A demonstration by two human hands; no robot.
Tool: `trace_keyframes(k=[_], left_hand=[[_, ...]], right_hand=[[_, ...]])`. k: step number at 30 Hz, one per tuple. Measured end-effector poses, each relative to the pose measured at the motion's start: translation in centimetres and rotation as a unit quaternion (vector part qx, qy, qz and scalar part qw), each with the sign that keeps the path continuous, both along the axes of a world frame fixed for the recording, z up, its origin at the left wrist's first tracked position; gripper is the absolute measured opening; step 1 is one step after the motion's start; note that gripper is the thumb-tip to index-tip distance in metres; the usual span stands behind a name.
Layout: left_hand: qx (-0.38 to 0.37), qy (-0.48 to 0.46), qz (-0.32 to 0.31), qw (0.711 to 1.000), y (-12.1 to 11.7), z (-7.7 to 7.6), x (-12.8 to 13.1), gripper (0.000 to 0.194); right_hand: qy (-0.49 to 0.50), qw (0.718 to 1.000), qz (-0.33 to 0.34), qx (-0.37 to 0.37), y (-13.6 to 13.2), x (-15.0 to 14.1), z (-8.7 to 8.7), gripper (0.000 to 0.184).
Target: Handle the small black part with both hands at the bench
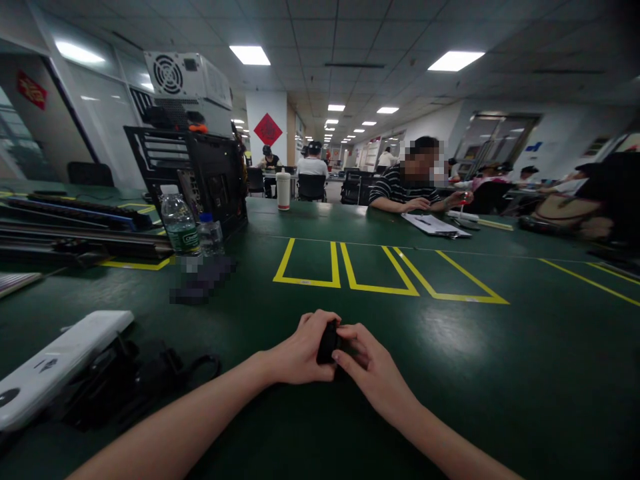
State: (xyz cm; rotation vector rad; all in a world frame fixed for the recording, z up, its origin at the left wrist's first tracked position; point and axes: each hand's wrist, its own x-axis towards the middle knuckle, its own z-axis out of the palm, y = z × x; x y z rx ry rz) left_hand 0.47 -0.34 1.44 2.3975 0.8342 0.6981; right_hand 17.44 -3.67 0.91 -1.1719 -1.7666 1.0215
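Between my two hands, low over the green table (pixel 450 400), is a small black object (pixel 329 343); its exact kind does not show. My left hand (pixel 305 350) wraps round it from the left, thumb below and fingers over the top. From the right, my right hand (pixel 367 363) pinches its near edge with thumb and fingertips. Part of the object is hidden by the fingers of both hands.
Yellow tape outlines (pixel 307 283) mark the table ahead. On the left lie a white device (pixel 60 367), black cables (pixel 150 373), a water bottle (pixel 179 223) and an open computer case (pixel 210 177). Across the table sits a person in a striped shirt by a clipboard (pixel 435 225).
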Motion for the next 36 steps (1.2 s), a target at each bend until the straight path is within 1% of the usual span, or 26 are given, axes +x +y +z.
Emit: trace_keyframes(k=[2, 4, 8, 10, 12, 13, 16, 20, 24, 27, 33, 36], left_hand=[[-0.004, -0.001, 0.002, 1.0, 0.0, -0.1, 0.0, 0.062], [-0.004, -0.006, 0.003, 1.0, 0.0, -0.1, 0.1, 0.062], [-0.015, -0.002, 0.007, 1.0, 0.0, -0.1, 0.1, 0.063], [-0.027, 0.004, 0.012, 1.0, 0.0, -0.1, 0.1, 0.062], [-0.031, 0.005, 0.014, 0.999, 0.0, -0.1, 0.0, 0.062], [-0.028, 0.004, 0.012, 1.0, 0.0, -0.1, 0.0, 0.063], [-0.017, -0.002, 0.003, 1.0, 0.0, -0.1, 0.0, 0.063], [-0.012, -0.003, 0.001, 1.0, 0.0, -0.2, 0.0, 0.063], [-0.019, 0.001, 0.005, 1.0, -0.1, 0.0, 0.1, 0.061], [-0.017, -0.003, 0.002, 1.0, -0.1, 0.1, 0.1, 0.06], [0.0, -0.007, -0.001, 1.0, 0.0, 0.0, 0.0, 0.063], [0.004, -0.006, -0.005, 1.0, 0.1, 0.0, -0.1, 0.062]], right_hand=[[0.003, 1.0, -0.004, 0.005, 0.1, 0.0, -0.3, 0.013], [0.019, 1.0, -0.005, -0.007, 0.4, 0.0, -0.5, 0.012], [0.066, 0.995, 0.007, -0.076, 0.8, 0.1, -0.5, 0.024], [0.07, 0.992, 0.024, -0.105, 0.8, 0.2, -0.3, 0.024], [0.069, 0.992, 0.035, -0.1, 0.6, 0.2, 0.0, 0.018], [0.071, 0.993, 0.037, -0.087, 0.5, 0.3, 0.1, 0.018], [0.077, 0.992, 0.053, -0.081, 0.2, 0.3, 0.5, 0.018], [0.091, 0.993, 0.039, -0.064, 0.2, 0.3, 0.2, 0.013], [0.092, 0.993, 0.026, -0.068, 0.6, 0.3, -0.2, 0.021], [0.081, 0.993, 0.028, -0.084, 0.8, 0.4, -0.1, 0.028], [0.075, 0.991, 0.07, -0.085, 0.4, 0.5, 0.5, 0.025], [0.06, 0.994, 0.063, -0.069, 0.2, 0.4, 0.6, 0.018]])
